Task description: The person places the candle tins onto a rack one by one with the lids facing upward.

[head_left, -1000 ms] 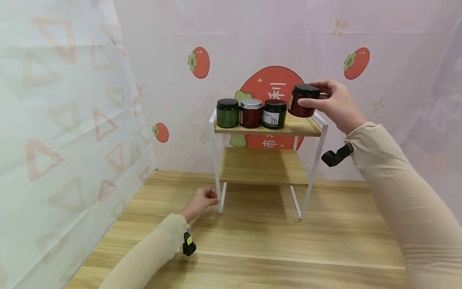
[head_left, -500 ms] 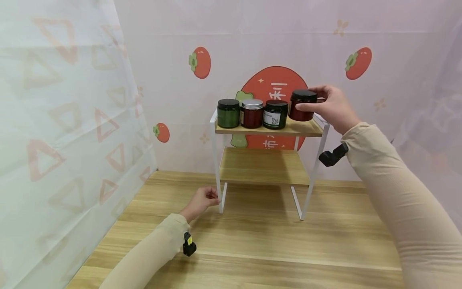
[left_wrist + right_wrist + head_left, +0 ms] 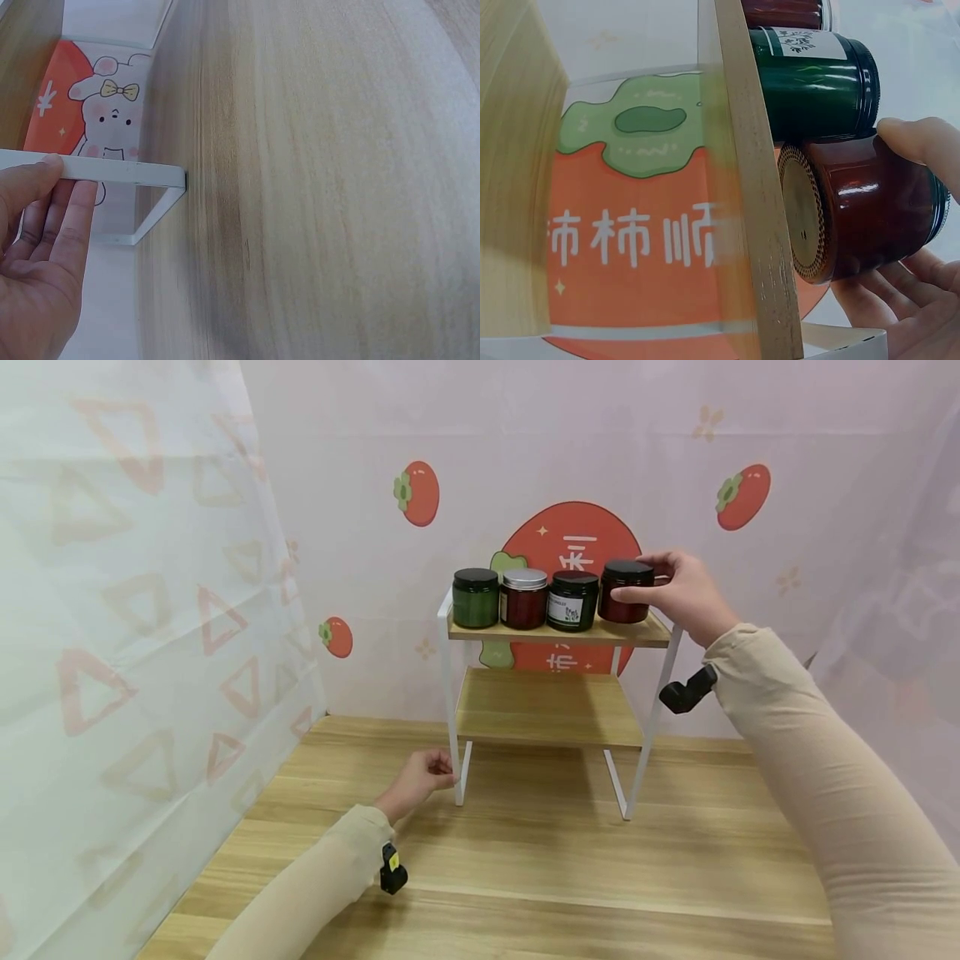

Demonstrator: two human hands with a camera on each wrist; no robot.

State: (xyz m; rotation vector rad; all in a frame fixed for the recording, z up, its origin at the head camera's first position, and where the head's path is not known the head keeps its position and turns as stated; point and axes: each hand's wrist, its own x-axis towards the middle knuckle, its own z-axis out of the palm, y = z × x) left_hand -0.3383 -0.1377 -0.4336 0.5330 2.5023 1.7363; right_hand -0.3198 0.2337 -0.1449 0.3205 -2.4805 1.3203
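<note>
My right hand [image 3: 693,597] grips a dark red jar [image 3: 621,612] with a black lid at the right end of the rack's top shelf [image 3: 525,636]. In the right wrist view, the underside of that red jar [image 3: 870,214] shows, so it looks tilted or slightly raised off the board. Beside it stands a dark green jar [image 3: 567,612] with a white label. Further left are a red jar [image 3: 524,603] with a silver lid and a green jar [image 3: 476,603] with a black lid. Low down, my left hand [image 3: 414,783] pinches the rack's front left leg [image 3: 112,169].
The two-tier rack has white metal legs and a wooden lower shelf [image 3: 547,702]. It stands on a wood-grain table [image 3: 525,877]. A printed cloth backdrop [image 3: 360,527] hangs close behind, and another patterned cloth [image 3: 150,610] borders the left side.
My right hand has lowered the red jar and brought it slightly left, close against the labelled green jar. The left hand has stayed on the rack's leg.
</note>
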